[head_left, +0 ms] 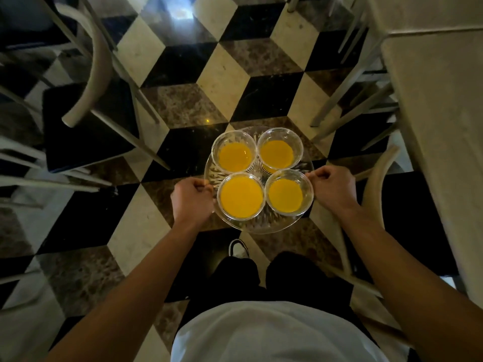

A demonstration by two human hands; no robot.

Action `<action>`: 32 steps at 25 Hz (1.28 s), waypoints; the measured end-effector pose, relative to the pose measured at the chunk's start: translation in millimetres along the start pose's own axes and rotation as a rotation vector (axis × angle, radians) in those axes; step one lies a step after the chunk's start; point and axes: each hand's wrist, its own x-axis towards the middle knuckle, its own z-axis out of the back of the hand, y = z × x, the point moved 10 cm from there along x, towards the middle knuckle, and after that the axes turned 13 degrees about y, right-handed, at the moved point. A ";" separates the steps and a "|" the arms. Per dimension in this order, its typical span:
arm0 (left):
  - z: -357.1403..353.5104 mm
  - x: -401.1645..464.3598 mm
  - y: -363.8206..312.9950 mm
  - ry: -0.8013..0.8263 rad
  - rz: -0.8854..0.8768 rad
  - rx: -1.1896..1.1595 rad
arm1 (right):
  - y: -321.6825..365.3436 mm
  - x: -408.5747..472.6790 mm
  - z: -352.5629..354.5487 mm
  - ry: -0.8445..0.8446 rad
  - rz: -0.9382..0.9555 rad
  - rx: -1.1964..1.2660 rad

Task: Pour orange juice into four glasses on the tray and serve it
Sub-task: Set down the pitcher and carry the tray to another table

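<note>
A round clear cut-glass tray (264, 226) is held level in the air above the checkered floor, in front of my body. On it stand several clear glasses (241, 195) close together, each holding orange juice. My left hand (192, 198) grips the tray's left rim and my right hand (332, 189) grips its right rim, both with fingers curled around the edge. No juice bottle or carton is in view.
A pale chair with a dark seat (88, 126) stands to the left. On the right are a light table (444, 126) and another chair's curved back (379, 184). Checkered floor (222, 74) stretches ahead between them. My legs and a shoe (238, 248) are below the tray.
</note>
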 end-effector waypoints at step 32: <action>8.9 301.1 -268.5 -0.110 0.034 0.068 | 160.9 374.7 89.2 0.024 0.032 -0.037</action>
